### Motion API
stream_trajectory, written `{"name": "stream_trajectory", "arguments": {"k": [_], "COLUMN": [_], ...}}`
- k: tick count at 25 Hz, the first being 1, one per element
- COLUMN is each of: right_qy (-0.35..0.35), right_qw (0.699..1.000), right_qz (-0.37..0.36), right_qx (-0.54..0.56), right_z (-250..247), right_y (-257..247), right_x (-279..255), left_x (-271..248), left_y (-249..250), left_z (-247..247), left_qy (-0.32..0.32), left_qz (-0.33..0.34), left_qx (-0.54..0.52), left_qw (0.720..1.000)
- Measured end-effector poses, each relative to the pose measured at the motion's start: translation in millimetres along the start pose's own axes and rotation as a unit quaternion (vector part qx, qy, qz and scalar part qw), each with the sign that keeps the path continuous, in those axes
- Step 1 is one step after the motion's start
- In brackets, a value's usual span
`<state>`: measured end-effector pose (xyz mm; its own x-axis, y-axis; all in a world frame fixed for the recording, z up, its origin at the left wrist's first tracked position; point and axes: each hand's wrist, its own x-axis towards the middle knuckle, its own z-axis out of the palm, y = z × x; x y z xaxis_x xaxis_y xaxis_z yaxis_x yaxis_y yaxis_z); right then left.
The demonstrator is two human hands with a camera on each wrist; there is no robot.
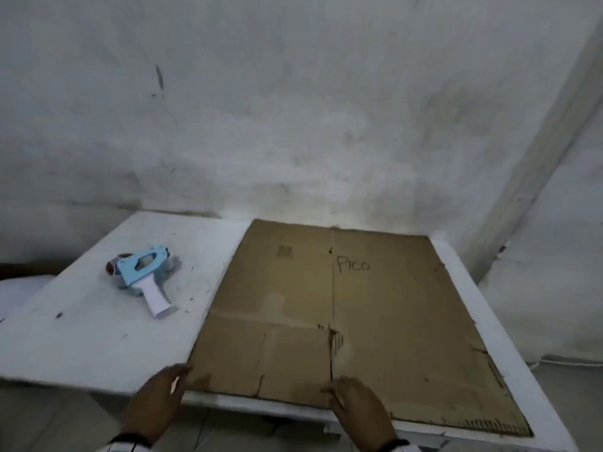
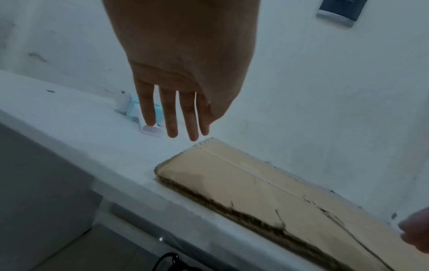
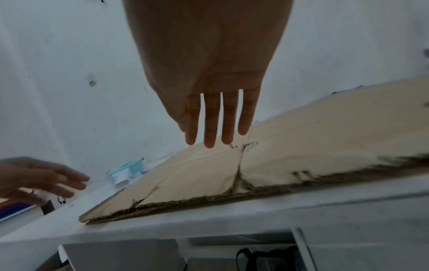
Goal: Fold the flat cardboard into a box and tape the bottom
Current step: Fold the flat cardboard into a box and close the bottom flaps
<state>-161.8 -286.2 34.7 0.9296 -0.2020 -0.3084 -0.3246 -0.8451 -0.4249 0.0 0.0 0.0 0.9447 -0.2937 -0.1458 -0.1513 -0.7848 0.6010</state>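
Flat cardboard (image 1: 352, 308) lying on white table (image 1: 98, 337), right half of the top, far edge close to the wall (image 1: 293, 109). Brown, worn, near edge frayed and torn in places. One long crease running near to far through the middle; a cross crease marking off the near flaps. "PICO" handwritten right of the centre crease, toward the far end. Faint square mark left of that crease. Near edge lying just short of the table's near edge; right edge close to the table's right edge.

Left hand (image 1: 156, 402) at the cardboard's near left corner, fingers straight and slightly spread, grip wide, holding nothing. Fingertips beside the corner; contact with the sheet not certain from the head view, and the left wrist view shows fingers (image 2: 171, 117) hanging above the table, apart from the corner.

Right hand (image 1: 359, 412) at the near edge, just right of the centre crease. Fingers straight, grip wide, nothing held. Right wrist view shows fingers (image 3: 210, 124) extended above the sheet near the torn slot between flaps; touching or not, cannot tell.

Tape dispenser (image 1: 143, 275) on the left half of the table, well apart from the cardboard and both hands. Light blue body, white handle pointing toward the near side, roll at its far end. Lying on its side.

Table top scuffed, with dark specks. Wall pale, stained, with a dark streak high on the left.
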Motion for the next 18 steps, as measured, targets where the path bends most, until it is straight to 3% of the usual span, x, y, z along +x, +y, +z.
{"name": "stream_trajectory", "arguments": {"k": [1,3,7,11,14,18], "right_qy": [0.010,0.025,-0.029,-0.059,-0.113,-0.145], "right_qw": [1.000,0.999,0.998,0.994,0.990,0.983], "right_qz": [-0.018,-0.043,-0.041,-0.025,0.006,-0.005], "right_qx": [-0.002,0.003,-0.045,-0.090,-0.085,-0.114], "right_z": [2.4,7.5,32.8,42.9,47.9,61.5], "right_y": [-5.6,-17.0,-38.5,-56.9,-64.1,-63.1], "right_x": [15.5,45.7,106.3,140.3,151.1,143.0], "left_x": [16.9,38.7,71.4,79.1,83.3,99.8], "left_y": [3.2,8.7,1.2,15.2,20.5,18.7], "left_z": [-1.8,-1.9,17.6,37.4,40.7,31.2], "left_qy": [0.026,0.014,-0.095,-0.069,-0.032,-0.037], "left_qz": [0.015,0.000,-0.089,-0.057,-0.091,-0.208], "left_qx": [0.003,0.039,0.086,0.155,0.097,-0.064], "left_qw": [1.000,0.999,0.988,0.984,0.991,0.975]}}
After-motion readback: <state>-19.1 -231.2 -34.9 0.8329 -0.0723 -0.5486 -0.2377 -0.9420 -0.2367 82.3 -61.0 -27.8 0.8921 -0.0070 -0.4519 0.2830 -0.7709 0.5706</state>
